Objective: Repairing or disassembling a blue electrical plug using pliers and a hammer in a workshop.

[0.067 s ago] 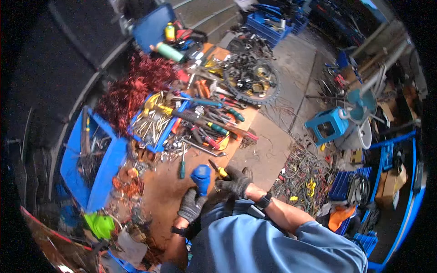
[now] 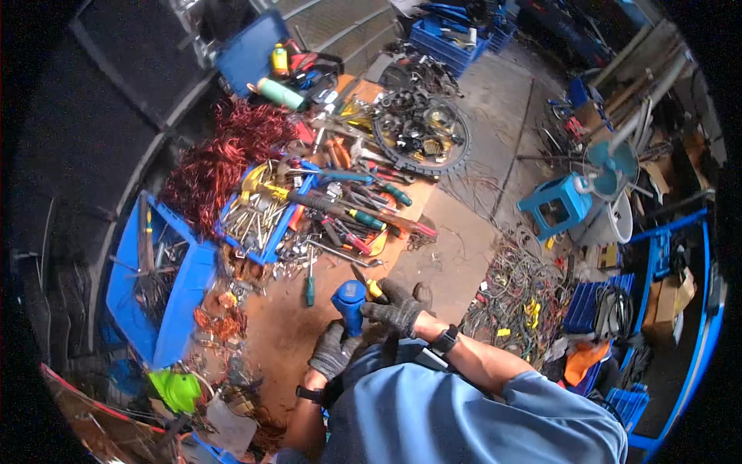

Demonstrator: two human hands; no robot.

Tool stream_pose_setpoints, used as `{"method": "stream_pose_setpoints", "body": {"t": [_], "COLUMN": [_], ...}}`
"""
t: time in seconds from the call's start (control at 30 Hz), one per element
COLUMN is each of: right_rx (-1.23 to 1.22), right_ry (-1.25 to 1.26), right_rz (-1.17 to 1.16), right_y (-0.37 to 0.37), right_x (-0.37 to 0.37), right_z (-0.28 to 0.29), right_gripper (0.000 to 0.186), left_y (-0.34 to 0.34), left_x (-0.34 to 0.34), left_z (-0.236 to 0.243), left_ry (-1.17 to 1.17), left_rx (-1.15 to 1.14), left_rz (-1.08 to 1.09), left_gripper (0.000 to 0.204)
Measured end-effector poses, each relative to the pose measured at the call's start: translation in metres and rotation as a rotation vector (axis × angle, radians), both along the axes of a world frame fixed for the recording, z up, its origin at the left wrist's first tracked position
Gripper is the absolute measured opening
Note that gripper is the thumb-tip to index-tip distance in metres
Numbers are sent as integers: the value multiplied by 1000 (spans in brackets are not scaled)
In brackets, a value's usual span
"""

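Observation:
My left hand [image 2: 332, 350], in a grey knit glove, is closed around the narrow lower end of a blue flared piece [image 2: 350, 300]. Its wider, flat-faced end points up and away from me; I cannot tell its exact kind. In my right hand [image 2: 396, 307], also gloved, is a yellow-handled tool [image 2: 376, 290] with a dark pointed blade angled up and left. The right fingertips lie against or right beside the blue piece. Beyond both hands, a green-handled screwdriver [image 2: 311, 288] rests on the brown board [image 2: 278, 317].
Hammers, pliers and other tools crowd around a blue tray [image 2: 267, 251] of metal rods ahead. A larger blue bin [image 2: 182, 309] stands left, below reddish wire [image 2: 224, 155]. Tangled cables [image 2: 510, 290] cover the floor at right, near a blue stool [image 2: 555, 207].
The blue piece has moved a little right, closer to my right hand, and the gap between them has closed. Both hands keep their grip; the whole view has shifted slightly.

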State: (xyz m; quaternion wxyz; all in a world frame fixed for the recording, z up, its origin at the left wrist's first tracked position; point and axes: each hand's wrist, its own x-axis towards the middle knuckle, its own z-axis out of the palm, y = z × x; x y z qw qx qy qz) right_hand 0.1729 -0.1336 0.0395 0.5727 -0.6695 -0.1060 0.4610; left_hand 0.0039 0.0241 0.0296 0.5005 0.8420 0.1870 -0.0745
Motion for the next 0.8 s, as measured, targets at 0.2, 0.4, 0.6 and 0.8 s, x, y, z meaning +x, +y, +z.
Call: {"method": "stream_pose_setpoints", "body": {"t": [0.2,0.4,0.6,0.8], "right_rx": [3,112,319,254], "right_ry": [-114,-182,-108,-195], "right_rz": [-98,-35,-93,13], "right_y": [-54,-60,-68,-76], "right_x": [30,28,31,32], "right_z": [23,59,65,60], "right_gripper": [44,46,55,49], "left_y": [-36,-17,-12,-39], "left_x": [34,38,39,43], "left_z": [4,55,60,70], "left_ry": [10,23,53,-53], "left_rx": [71,78,-49,-383], "left_rz": [-114,-183,-295,-137], "left_gripper": [32,35,42,62]}}
